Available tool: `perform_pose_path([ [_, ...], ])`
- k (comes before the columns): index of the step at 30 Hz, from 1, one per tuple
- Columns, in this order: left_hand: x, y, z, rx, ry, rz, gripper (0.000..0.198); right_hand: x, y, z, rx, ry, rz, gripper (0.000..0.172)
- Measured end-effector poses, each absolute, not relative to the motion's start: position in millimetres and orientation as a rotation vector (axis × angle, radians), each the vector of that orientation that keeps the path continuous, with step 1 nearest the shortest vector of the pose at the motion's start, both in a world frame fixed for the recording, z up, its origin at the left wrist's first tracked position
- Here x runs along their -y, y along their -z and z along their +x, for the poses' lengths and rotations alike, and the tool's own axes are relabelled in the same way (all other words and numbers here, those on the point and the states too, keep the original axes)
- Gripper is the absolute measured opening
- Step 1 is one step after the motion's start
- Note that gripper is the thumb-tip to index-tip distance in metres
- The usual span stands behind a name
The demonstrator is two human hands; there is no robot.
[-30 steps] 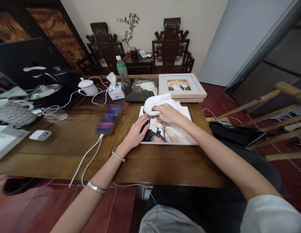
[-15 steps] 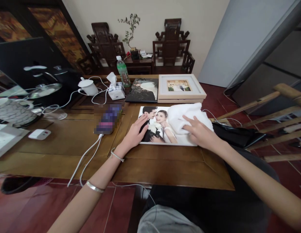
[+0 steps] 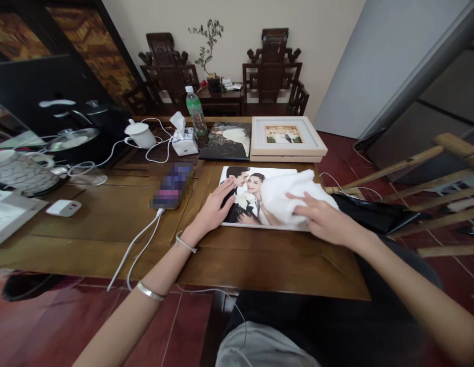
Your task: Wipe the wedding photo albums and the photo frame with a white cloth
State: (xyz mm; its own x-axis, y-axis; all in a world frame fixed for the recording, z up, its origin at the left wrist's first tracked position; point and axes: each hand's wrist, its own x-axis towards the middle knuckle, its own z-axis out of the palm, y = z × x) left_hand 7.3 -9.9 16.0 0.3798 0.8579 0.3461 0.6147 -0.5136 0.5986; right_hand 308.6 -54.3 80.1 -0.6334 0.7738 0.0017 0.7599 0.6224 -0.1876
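Note:
A glossy photo panel [image 3: 248, 208] showing a couple lies flat on the wooden table. My left hand [image 3: 217, 204] rests on its left edge with the fingers stretched out over the picture. On the panel's right part, my right hand [image 3: 324, 218] presses a bunched white cloth [image 3: 284, 191], its index finger extended across the fabric. The cloth covers the right side of the picture.
Behind the panel lie a dark photo panel [image 3: 225, 140] and a pale wooden picture frame [image 3: 317, 142]. A phone [image 3: 171, 188] on a cable, a tissue box [image 3: 185, 141], a bottle [image 3: 196, 112] and a lidded white cup [image 3: 139, 135] stand to the left. A wooden chair [image 3: 397, 171] is at right.
My right hand and the white cloth have slid a little toward the panel's near edge. My left hand stays in place on the panel.

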Motion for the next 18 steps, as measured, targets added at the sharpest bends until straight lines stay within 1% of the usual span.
perform_pose_path([
  [5,11.0,-17.9,7.5,-1.288,-0.888,2.254,0.048,-18.4,-81.7,308.3,2.680,-0.230,-1.308,0.054],
  [9,11.0,-18.2,7.3,-1.277,-0.893,2.249,0.047,-49.9,-85.4,302.8,2.627,-0.242,-1.275,0.054],
  [13,10.0,-17.0,6.8,-1.283,-0.888,2.268,0.047,-49.3,-85.6,297.6,2.593,-0.242,-1.298,0.052],
  [18,10.2,-16.8,7.4,-1.294,-0.884,2.272,0.048,-7.0,-78.3,295.6,2.661,-0.174,-1.264,0.058],
])
